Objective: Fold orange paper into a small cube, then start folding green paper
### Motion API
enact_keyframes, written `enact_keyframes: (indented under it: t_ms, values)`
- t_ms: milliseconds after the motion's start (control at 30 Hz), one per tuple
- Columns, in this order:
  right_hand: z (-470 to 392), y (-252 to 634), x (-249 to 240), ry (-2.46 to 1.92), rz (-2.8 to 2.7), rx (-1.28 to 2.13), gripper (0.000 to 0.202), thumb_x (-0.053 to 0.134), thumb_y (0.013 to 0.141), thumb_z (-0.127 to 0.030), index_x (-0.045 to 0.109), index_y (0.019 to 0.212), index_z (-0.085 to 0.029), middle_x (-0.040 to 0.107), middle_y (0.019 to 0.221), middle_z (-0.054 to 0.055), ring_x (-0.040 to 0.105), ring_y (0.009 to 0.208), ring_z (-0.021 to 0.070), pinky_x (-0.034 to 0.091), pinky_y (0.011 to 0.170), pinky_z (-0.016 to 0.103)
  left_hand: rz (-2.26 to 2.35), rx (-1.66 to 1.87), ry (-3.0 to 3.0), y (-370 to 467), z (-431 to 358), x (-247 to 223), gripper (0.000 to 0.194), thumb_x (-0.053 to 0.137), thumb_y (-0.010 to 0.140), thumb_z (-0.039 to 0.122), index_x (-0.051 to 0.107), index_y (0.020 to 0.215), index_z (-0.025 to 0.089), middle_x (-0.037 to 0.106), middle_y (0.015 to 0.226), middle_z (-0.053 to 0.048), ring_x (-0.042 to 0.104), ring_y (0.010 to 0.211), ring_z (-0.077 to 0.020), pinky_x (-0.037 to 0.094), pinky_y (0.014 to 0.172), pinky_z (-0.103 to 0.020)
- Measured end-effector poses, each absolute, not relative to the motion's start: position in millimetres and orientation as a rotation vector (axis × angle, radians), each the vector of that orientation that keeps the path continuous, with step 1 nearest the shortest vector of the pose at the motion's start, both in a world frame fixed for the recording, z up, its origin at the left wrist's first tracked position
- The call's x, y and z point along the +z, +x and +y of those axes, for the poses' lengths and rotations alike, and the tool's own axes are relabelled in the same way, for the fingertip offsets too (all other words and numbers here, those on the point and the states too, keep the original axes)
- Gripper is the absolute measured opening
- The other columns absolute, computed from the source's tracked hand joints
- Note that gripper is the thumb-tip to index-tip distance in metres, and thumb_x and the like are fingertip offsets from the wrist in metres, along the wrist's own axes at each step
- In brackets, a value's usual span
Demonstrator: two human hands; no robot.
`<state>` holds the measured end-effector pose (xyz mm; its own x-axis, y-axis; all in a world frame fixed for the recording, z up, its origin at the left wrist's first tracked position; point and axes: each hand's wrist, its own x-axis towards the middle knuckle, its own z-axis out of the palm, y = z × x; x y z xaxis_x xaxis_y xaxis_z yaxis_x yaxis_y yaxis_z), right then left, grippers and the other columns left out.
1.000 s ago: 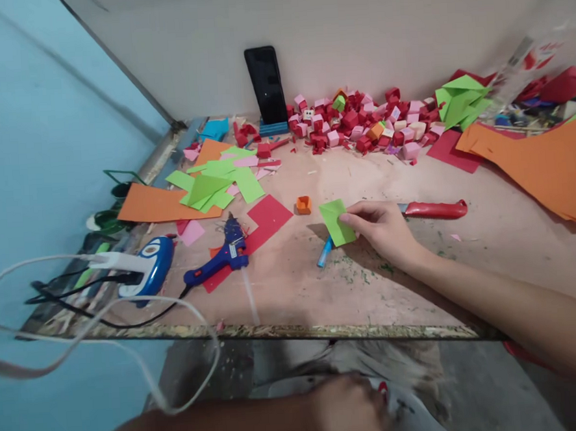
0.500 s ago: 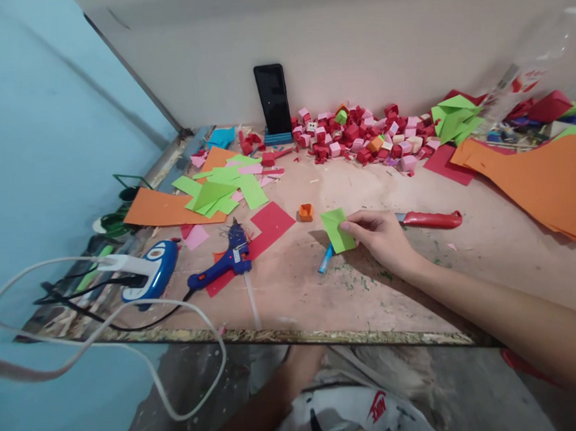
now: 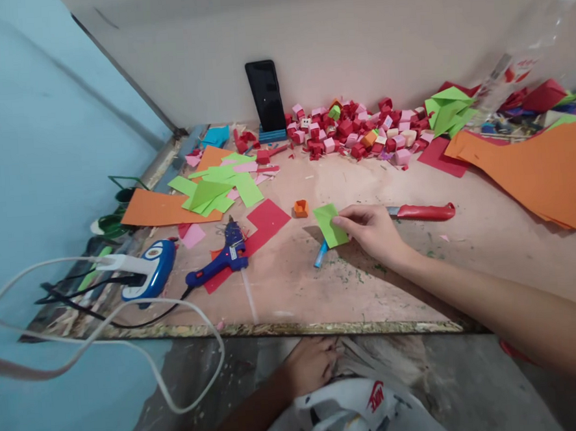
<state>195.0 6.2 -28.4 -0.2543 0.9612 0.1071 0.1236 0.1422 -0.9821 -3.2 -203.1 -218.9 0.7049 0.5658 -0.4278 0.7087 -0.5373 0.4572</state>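
Observation:
Between thumb and fingers, my right hand (image 3: 367, 230) pinches one edge of a small light-green paper piece (image 3: 331, 224), held just above the table. A blue pen-like stick (image 3: 321, 254) lies partly hidden under the paper. A little folded orange paper box (image 3: 300, 208) sits just beyond it. Beyond my right wrist lies a red-handled knife (image 3: 425, 212), its blade largely hidden behind the hand. My left hand (image 3: 311, 365) rests on my lap below the table edge, fingers loosely laid out and holding nothing that I can see.
A blue glue gun (image 3: 220, 262) lies on red paper at left, near a plugged-in blue power adapter (image 3: 155, 269) and its white cable. Green and orange sheets (image 3: 158, 207) lie behind. A phone (image 3: 266, 96) stands before heaped paper cubes (image 3: 351, 130). Orange sheets (image 3: 534, 174) and a bottle (image 3: 517, 65) are at right.
The view has shifted slightly, so the table things appear a little further left and higher. More of my left hand shows on the lap. The green paper stays in my right hand.

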Motion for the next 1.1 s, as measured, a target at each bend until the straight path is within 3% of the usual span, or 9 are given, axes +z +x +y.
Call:
enact_keyframes:
  t_ms: [67,200,333,467,633,733,933,1100]
  values:
    - [7,194,-29,-1.08,-1.558,1.218,0.02,0.077,0.087,-0.038,0.079,0.078,-0.02,0.074,0.075,0.003,0.062,0.067,0.0181,0.048,0.065,0.033,0.965,-0.32,2.292,-2,-207,-220,0.028,0.059,0.103,0.037,0.073,0.122,0.022,0.073,0.132,-0.008,0.066,0.126,-0.029,0.052,0.101,-0.043]
    - [7,194,-31,-1.082,-1.54,1.214,0.019,0.077,0.087,-0.038,0.081,0.08,-0.02,0.076,0.078,0.004,0.064,0.069,0.0192,0.049,0.066,0.033,0.958,-0.293,2.334,11,-210,-216,0.03,0.053,0.107,0.033,0.07,0.125,0.015,0.071,0.133,-0.013,0.061,0.134,-0.0327,0.05,0.106,-0.047]
    - [8,195,-33,-1.074,-1.55,1.206,0.019,0.076,0.087,-0.037,0.081,0.081,-0.02,0.077,0.079,0.005,0.064,0.07,0.0194,0.048,0.065,0.033,0.939,-0.267,2.267,16,-221,-210,0.029,0.049,0.109,0.028,0.069,0.125,0.016,0.072,0.133,-0.013,0.065,0.13,-0.0304,0.051,0.11,-0.042]
    - [8,195,-33,-1.076,-1.546,1.215,0.02,0.076,0.086,-0.038,0.081,0.08,-0.02,0.076,0.078,0.004,0.063,0.069,0.0191,0.047,0.064,0.033,1.055,-0.369,2.015,14,-229,-210,0.038,0.059,0.09,0.01,0.07,0.126,0.019,0.074,0.131,-0.011,0.071,0.123,-0.0299,0.056,0.105,-0.039]
    - [7,195,-31,-1.09,-1.542,1.221,0.02,0.076,0.085,-0.039,0.081,0.08,-0.02,0.075,0.077,0.004,0.062,0.068,0.0188,0.046,0.063,0.032,1.07,-0.468,1.958,24,-223,-213,0.059,0.076,0.079,0.01,0.066,0.137,0.013,0.073,0.136,-0.017,0.07,0.127,-0.0359,0.056,0.109,-0.044]
    - [7,195,-29,-1.1,-1.547,1.212,0.021,0.076,0.085,-0.039,0.08,0.079,-0.02,0.075,0.076,0.004,0.062,0.067,0.0187,0.046,0.063,0.033,1.061,-0.495,1.969,30,-220,-212,0.055,0.078,0.079,0.011,0.068,0.133,0.01,0.075,0.131,-0.02,0.071,0.124,-0.038,0.056,0.108,-0.046]
    - [5,196,-27,-1.104,-1.542,1.228,0.019,0.077,0.084,-0.038,0.08,0.078,-0.02,0.073,0.074,0.004,0.06,0.066,0.0185,0.045,0.062,0.033,1.05,-0.417,1.979,23,-224,-207,0.045,0.061,0.086,0.007,0.069,0.13,0.015,0.074,0.133,-0.016,0.071,0.126,-0.0326,0.055,0.11,-0.042]
    - [5,197,-27,-1.144,-1.561,1.191,0.019,0.078,0.086,-0.038,0.081,0.08,-0.02,0.073,0.073,0.004,0.059,0.065,0.0174,0.045,0.062,0.032,1.029,-0.308,2.046,22,-228,-210,0.047,0.071,0.084,0.01,0.065,0.13,0.015,0.074,0.13,-0.015,0.071,0.124,-0.0307,0.057,0.107,-0.038]
